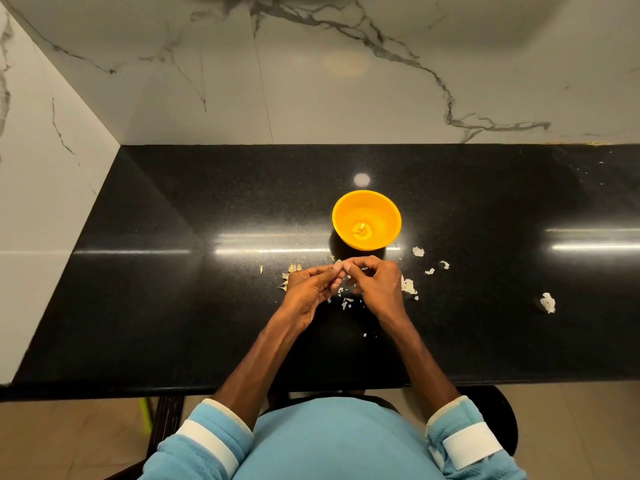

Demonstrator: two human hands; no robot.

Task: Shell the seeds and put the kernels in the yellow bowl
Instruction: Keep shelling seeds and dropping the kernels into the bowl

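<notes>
The yellow bowl [367, 206] stands on the black counter, with a few pale kernels [360, 231] at its bottom. Just in front of it my left hand [310, 289] and my right hand [375, 282] meet fingertip to fingertip. Both pinch a small pale seed [343, 265] between thumbs and forefingers; most of the seed is hidden by the fingers. Several unshelled seeds [289, 275] lie to the left of my left hand.
Pale shell scraps [408, 285] lie scattered around and under my hands, with more to the right [548, 302]. The black counter [173, 289] meets marble walls at the back and left. Its front edge is close to my body.
</notes>
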